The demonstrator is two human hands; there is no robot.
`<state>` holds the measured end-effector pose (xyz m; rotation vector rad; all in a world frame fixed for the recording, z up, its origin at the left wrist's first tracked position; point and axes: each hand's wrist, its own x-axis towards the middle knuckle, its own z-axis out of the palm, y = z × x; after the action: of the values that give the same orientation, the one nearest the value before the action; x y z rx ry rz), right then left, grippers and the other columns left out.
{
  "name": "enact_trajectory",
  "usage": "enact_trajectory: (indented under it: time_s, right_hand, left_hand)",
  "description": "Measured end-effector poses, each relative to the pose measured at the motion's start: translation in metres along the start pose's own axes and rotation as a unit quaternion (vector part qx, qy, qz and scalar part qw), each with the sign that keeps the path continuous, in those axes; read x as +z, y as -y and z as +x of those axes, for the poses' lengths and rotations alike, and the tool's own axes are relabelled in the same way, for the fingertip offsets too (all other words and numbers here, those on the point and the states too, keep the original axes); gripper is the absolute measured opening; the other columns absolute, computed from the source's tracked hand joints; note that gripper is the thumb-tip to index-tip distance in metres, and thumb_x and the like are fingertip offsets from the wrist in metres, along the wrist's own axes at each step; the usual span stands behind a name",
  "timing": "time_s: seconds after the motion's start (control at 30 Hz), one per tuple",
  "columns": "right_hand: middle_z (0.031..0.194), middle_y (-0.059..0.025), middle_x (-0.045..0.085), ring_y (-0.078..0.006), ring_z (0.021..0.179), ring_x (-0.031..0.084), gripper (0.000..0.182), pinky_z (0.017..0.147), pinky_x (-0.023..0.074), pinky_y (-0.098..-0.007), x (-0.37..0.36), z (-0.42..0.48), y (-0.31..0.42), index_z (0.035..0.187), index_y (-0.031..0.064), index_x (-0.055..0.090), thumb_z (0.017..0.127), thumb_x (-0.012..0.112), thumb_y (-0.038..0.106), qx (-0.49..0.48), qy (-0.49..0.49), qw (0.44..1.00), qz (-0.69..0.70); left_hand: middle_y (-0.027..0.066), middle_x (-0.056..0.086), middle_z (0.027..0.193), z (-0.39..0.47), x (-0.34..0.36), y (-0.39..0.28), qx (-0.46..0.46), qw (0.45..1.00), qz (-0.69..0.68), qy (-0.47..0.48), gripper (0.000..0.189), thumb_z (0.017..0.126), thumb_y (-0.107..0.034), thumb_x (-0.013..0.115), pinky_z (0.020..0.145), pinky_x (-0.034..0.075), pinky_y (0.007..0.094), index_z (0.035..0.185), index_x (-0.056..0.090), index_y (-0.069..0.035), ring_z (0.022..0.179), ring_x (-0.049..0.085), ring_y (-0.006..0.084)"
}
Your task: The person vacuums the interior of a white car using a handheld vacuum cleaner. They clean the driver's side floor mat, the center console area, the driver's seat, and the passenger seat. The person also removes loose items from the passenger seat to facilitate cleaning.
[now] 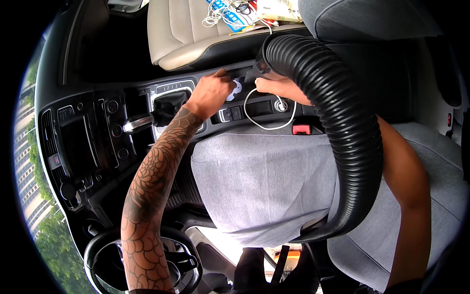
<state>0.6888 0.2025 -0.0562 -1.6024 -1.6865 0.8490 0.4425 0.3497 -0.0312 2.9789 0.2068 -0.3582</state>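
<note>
My left hand (213,92), on a tattooed forearm, is at the centre console of a car. Its thumb side touches a flat white piece with cut-outs (235,90) at the cup holder; the curled fingers hide part of it, so I cannot tell if it is gripped. My right hand (270,85) reaches from behind a thick black corrugated vacuum hose (352,121). Its fingers are closed at the hose's dark end piece (261,66), low over the console; the hose covers part of the forearm. A white cable (250,117) loops beside this hand from a charger plug (281,105) in the console socket.
Left of my hands are the gear lever (137,123) and dashboard screen (79,141). The steering wheel (198,257) is below. A grey-covered seat (260,176) with a red buckle (301,129) lies nearest. The beige seat (176,29) holds cables (220,13) and a packet (279,10).
</note>
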Motion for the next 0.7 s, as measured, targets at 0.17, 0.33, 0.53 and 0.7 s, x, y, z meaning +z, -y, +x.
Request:
enact_trajectory:
  time_s: [0.17,0.33,0.53,0.7]
  right_hand:
    - [0.11,-0.002,0.069,-0.0149,0.095,0.066,0.026,0.09,0.0539,-0.0304,0.021,-0.006,-0.04,0.118,0.0072,0.065,0.097,0.067,0.023,-0.014,-0.059,0.997,-0.044]
    - [0.088,-0.0035,0.066,-0.0153,0.079,0.063,0.015,0.077,0.054,-0.0317,0.019,0.001,-0.013,0.099,0.0048,0.064,0.094,0.068,0.018,-0.028,-0.112,0.992,0.047]
    - [0.079,-0.0061,0.064,-0.0136,0.072,0.058,0.015,0.07,0.052,-0.0326,0.012,0.003,-0.035,0.092,0.0011,0.062,0.093,0.067,0.016,-0.085,-0.119,0.986,0.076]
    - [0.084,-0.0074,0.067,-0.015,0.076,0.061,0.016,0.074,0.053,-0.0349,0.01,0.002,-0.005,0.095,0.0019,0.064,0.095,0.065,0.018,-0.022,-0.104,0.994,0.013]
  left_hand:
    - [0.0079,0.072,0.098,0.011,-0.006,-0.01,-0.01,0.999,-0.053,-0.007,0.023,0.086,-0.006,0.061,0.081,0.059,0.0401,0.104,0.074,-0.01,0.099,0.069,0.0278]
    - [0.0093,0.073,0.103,0.018,0.0,-0.008,0.009,0.996,-0.055,0.068,0.031,0.086,-0.007,0.064,0.081,0.059,0.0413,0.113,0.074,-0.016,0.097,0.071,0.0295]
    - [0.0095,0.075,0.094,0.048,0.0,-0.001,0.061,0.99,0.021,0.122,0.028,0.084,-0.004,0.064,0.075,0.059,0.0404,0.107,0.074,-0.016,0.089,0.073,0.0316]
    - [0.0088,0.075,0.09,0.033,0.017,0.009,0.09,0.994,0.009,0.059,0.023,0.088,-0.008,0.062,0.074,0.06,0.0403,0.107,0.074,-0.014,0.087,0.074,0.0307]
